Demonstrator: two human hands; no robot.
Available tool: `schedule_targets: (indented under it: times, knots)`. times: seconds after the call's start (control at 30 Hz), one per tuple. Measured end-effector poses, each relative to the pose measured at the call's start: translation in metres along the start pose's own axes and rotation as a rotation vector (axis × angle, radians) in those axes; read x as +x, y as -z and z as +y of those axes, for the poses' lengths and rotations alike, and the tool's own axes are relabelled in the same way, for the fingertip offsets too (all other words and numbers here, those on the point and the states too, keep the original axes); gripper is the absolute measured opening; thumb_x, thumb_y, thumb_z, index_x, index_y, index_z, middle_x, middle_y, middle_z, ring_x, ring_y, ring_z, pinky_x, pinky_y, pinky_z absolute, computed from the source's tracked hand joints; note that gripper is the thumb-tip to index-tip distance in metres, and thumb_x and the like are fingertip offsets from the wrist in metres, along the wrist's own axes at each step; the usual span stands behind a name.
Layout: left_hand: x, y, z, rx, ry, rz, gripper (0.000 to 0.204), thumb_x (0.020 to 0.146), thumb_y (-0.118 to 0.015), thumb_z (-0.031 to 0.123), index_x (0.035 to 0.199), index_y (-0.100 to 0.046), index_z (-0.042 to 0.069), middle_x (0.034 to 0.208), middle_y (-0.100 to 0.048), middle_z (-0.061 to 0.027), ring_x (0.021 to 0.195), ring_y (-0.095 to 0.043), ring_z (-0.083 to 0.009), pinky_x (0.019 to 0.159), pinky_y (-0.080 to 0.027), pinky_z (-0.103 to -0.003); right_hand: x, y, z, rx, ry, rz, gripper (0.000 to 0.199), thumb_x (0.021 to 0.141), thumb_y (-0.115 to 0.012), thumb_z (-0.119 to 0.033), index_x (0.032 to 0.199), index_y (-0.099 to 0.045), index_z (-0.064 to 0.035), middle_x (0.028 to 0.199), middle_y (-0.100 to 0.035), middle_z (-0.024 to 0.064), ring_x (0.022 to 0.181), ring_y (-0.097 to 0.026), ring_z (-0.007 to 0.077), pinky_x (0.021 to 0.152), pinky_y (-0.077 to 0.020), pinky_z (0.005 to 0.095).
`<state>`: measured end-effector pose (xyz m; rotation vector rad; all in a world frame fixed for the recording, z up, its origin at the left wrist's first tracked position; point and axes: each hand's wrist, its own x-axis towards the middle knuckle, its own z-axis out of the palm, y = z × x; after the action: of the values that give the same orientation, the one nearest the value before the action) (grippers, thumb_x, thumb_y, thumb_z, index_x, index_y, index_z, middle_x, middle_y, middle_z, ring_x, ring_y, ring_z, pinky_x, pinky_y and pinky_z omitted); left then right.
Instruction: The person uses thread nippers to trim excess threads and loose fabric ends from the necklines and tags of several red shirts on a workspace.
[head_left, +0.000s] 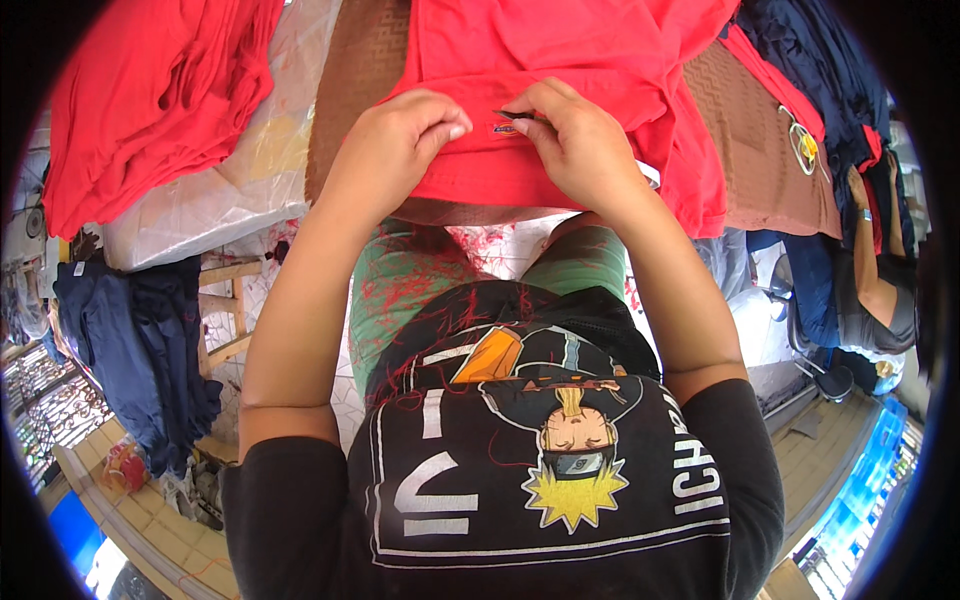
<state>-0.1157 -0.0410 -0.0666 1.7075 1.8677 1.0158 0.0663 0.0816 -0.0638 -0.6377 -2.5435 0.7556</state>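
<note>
A red garment [540, 60] lies spread in front of me over a brown cloth-covered surface, with a small woven label [506, 129] on it. Between the thumb and fingers of my right hand [575, 135] is a small dark pointed tool [520, 116], which looks like thread snips; its tip points left, just above the label. The palm hides the rest of it. To the label's left, my left hand [408, 140] is closed in a pinch at the red cloth. Whatever those fingertips hold is too small to make out.
Piled red garments [165, 110] rest at the left on a plastic-wrapped surface [225, 190]. Dark blue clothes [135, 340] hang below them. Red thread scraps [430, 280] cover my lap. Across the brown covering [760, 150], at the right, another person's arm [872, 260] reaches into dark garments.
</note>
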Motion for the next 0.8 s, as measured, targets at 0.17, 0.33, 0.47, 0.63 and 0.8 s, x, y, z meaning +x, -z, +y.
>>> schedule_targets:
  times: [0.17,0.33,0.47,0.63,0.8]
  knots:
    - [-0.017,-0.019,-0.004,0.24,-0.142,0.163,0.024,0.078,-0.073,0.013,0.099,-0.069,0.003,0.101,-0.066,-0.0076,0.096,-0.063,-0.0254,0.084,-0.05,-0.033,-0.001,-0.008,0.004,0.142,0.007,0.02,0.013,0.085,-0.062,-0.01,0.098,-0.062,-0.0047,0.096,-0.064,0.0128,0.087,-0.062,0.0336,0.073,-0.0495,0.0414]
    - [-0.014,-0.025,-0.01,0.24,-0.151,0.207,0.02,0.081,-0.072,0.015,0.097,-0.07,0.003,0.094,-0.069,-0.0068,0.09,-0.066,-0.0212,0.082,-0.051,-0.03,-0.003,-0.013,0.007,0.208,-0.017,0.019,0.014,0.086,-0.063,-0.01,0.098,-0.062,-0.003,0.094,-0.064,0.0147,0.086,-0.062,0.033,0.075,-0.0493,0.0399]
    - [-0.009,-0.02,0.001,-0.121,0.232,0.133,0.018,0.089,-0.066,0.017,0.096,-0.07,0.001,0.091,-0.071,-0.0061,0.086,-0.065,-0.0117,0.081,-0.05,-0.026,-0.005,-0.009,0.011,0.277,-0.056,-0.039,0.014,0.089,-0.061,-0.006,0.103,-0.062,-0.0017,0.095,-0.065,0.0107,0.089,-0.062,0.0213,0.08,-0.0483,0.0317]
    - [-0.003,-0.022,-0.003,-0.257,0.237,0.147,0.024,0.092,-0.063,0.021,0.098,-0.068,-0.002,0.091,-0.072,-0.0048,0.087,-0.064,-0.0088,0.081,-0.049,-0.024,-0.009,-0.006,0.015,0.377,-0.048,-0.106,0.014,0.09,-0.06,-0.003,0.104,-0.063,-0.0009,0.098,-0.064,0.0076,0.091,-0.062,0.0159,0.082,-0.0478,0.0274]
    - [-0.007,-0.013,0.004,-0.301,0.252,0.131,0.023,0.093,-0.062,0.019,0.098,-0.068,-0.002,0.091,-0.071,-0.0054,0.088,-0.063,-0.0087,0.083,-0.048,-0.024,-0.005,-0.007,0.009,0.163,0.051,-0.128,0.016,0.087,-0.061,-0.001,0.103,-0.063,-0.002,0.095,-0.061,0.0107,0.089,-0.063,0.0229,0.08,-0.0486,0.0299]
